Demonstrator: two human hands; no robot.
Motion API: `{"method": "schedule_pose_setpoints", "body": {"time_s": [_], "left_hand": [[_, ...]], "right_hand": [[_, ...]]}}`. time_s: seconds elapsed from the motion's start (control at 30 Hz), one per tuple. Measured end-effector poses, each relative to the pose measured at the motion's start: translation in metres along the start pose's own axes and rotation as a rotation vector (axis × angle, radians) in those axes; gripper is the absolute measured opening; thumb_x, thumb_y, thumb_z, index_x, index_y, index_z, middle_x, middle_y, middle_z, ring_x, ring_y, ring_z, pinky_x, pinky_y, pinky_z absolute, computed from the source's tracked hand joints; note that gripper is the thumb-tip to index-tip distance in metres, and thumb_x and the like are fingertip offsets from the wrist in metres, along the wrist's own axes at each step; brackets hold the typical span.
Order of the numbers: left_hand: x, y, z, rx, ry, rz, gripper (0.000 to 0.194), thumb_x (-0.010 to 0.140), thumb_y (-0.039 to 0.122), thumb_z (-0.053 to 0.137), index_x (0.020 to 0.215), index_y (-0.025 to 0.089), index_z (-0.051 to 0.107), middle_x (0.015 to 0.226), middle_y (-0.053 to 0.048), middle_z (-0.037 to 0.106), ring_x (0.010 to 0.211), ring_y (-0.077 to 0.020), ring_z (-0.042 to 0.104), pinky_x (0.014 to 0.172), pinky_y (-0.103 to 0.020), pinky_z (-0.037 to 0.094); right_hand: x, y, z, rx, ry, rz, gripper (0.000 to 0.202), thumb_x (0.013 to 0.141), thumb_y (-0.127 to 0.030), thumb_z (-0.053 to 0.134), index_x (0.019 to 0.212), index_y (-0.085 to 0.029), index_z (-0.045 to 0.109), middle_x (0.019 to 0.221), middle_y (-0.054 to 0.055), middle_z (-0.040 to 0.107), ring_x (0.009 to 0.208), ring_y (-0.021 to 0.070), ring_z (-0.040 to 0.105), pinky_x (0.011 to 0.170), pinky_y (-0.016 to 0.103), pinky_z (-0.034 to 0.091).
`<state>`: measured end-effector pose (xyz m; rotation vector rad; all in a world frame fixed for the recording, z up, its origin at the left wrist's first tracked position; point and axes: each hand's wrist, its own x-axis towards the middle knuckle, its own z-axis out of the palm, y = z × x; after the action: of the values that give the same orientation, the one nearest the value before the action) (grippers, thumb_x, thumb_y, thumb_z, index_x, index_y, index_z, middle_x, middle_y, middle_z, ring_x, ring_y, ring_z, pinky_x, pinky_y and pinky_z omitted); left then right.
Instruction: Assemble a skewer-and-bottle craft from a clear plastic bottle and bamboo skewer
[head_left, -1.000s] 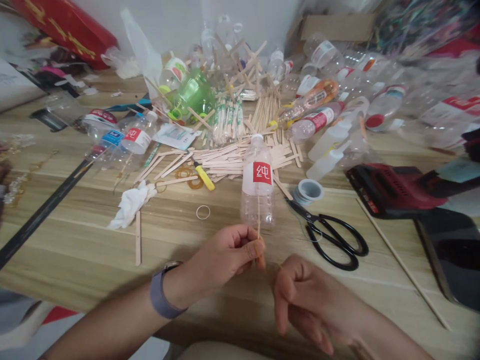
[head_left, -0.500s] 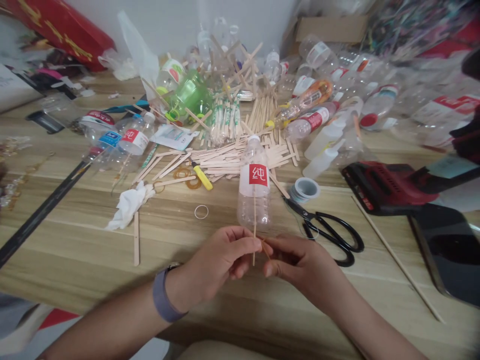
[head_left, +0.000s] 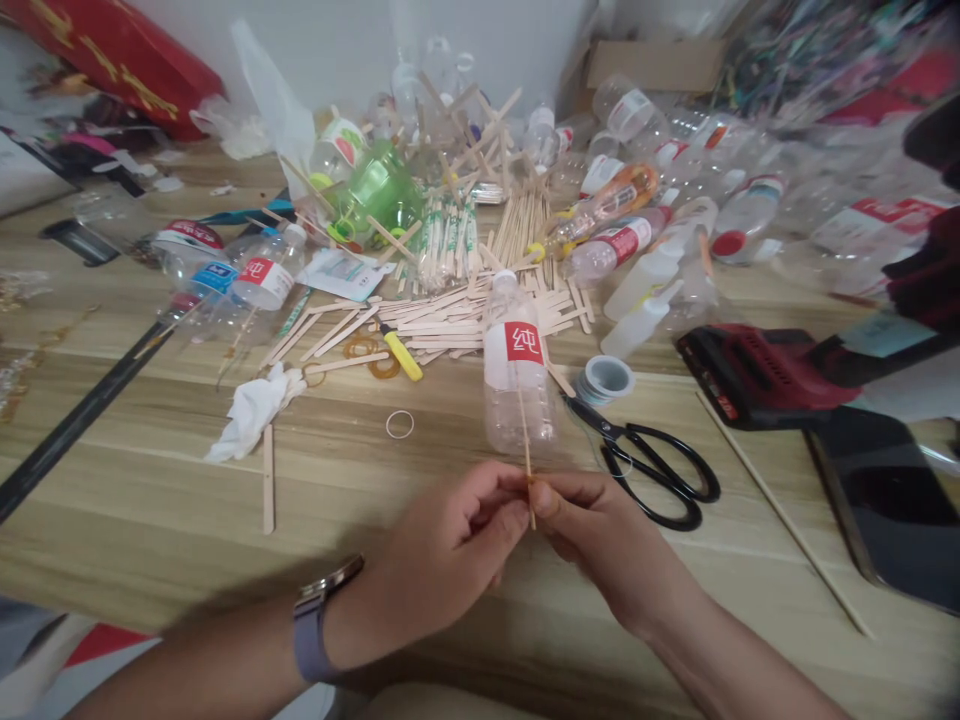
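Note:
A thin wooden stick (head_left: 526, 430) points away from me toward a clear plastic bottle (head_left: 517, 400) with a red and white label. Whether the stick passes into the bottle or only lies over it, I cannot tell. My left hand (head_left: 457, 540) pinches the stick's near end between thumb and fingers. Against the stick from the other side, my right hand (head_left: 600, 540) is closed in a pinch, with a bit of orange-brown rubber band (head_left: 531, 479) at its fingertips, mostly hidden.
Black-handled scissors (head_left: 652, 465) and a grey spool (head_left: 606, 378) lie to the right, near a red-black power tool (head_left: 757, 375) and a phone (head_left: 892, 500). Behind are piled craft sticks (head_left: 442, 325), a yellow-handled tool (head_left: 403, 352) and many bottles. A crumpled tissue (head_left: 251, 410) lies left.
My right hand has come in against the stick, and the stretched rubber band has drawn close around it. The stick's near end and the bottle have shifted slightly right and tilted.

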<state>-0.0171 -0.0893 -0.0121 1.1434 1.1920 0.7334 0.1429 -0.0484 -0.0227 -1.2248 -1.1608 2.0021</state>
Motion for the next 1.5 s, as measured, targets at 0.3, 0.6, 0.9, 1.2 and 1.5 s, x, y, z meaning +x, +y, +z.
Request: {"method": "schedule_pose_setpoints", "body": {"time_s": [0.3, 0.6, 0.9, 1.2, 1.5], "left_hand": [[-0.005, 0.006, 0.002, 0.026, -0.013, -0.025, 0.025, 0.091, 0.030, 0.053, 0.114, 0.021, 0.054, 0.082, 0.000, 0.070, 0.055, -0.0074, 0.051, 0.054, -0.020, 0.042], [-0.004, 0.009, 0.000, 0.010, -0.064, -0.077, 0.037, 0.090, 0.028, 0.051, 0.126, 0.025, 0.053, 0.082, 0.002, 0.069, 0.045, -0.0047, 0.049, 0.044, -0.017, 0.039], [0.000, 0.013, -0.006, -0.088, 0.091, -0.088, 0.018, 0.083, 0.031, 0.057, 0.094, 0.019, 0.064, 0.065, 0.005, 0.056, 0.044, -0.0049, 0.042, 0.040, -0.017, 0.035], [0.017, 0.017, -0.021, 0.145, 0.300, -0.041, 0.022, 0.081, 0.032, 0.059, 0.090, 0.019, 0.074, 0.082, -0.002, 0.074, 0.071, -0.0148, 0.063, 0.061, -0.023, 0.046], [0.022, 0.027, -0.037, 0.460, 0.014, -0.127, 0.035, 0.079, 0.043, 0.063, 0.059, 0.015, 0.073, 0.041, 0.006, 0.040, 0.042, -0.0064, 0.035, 0.043, -0.020, 0.019]], "right_hand": [[0.003, -0.007, 0.001, 0.133, -0.106, 0.161, 0.040, 0.060, -0.050, 0.082, 0.055, -0.015, 0.065, 0.045, -0.007, 0.039, 0.043, 0.0043, 0.017, 0.044, 0.025, 0.007], [0.001, -0.003, 0.006, 0.145, 0.010, 0.091, 0.044, 0.068, -0.048, 0.075, 0.047, -0.017, 0.051, 0.045, -0.005, 0.043, 0.046, 0.0069, 0.028, 0.047, 0.026, 0.016], [0.004, -0.006, 0.002, 0.175, 0.195, -0.014, 0.040, 0.068, -0.046, 0.077, 0.056, -0.019, 0.050, 0.044, -0.011, 0.030, 0.041, 0.0044, 0.017, 0.041, 0.023, 0.012], [-0.003, 0.001, 0.007, 0.262, 0.126, -0.130, 0.030, 0.075, -0.041, 0.076, 0.064, -0.018, 0.058, 0.050, -0.007, 0.042, 0.047, 0.0061, 0.032, 0.045, 0.021, 0.023], [-0.008, 0.003, 0.010, -0.036, 0.023, -0.285, 0.034, 0.086, -0.046, 0.062, 0.066, -0.019, 0.057, 0.054, -0.006, 0.041, 0.048, 0.0086, 0.031, 0.045, 0.023, 0.025]]}}
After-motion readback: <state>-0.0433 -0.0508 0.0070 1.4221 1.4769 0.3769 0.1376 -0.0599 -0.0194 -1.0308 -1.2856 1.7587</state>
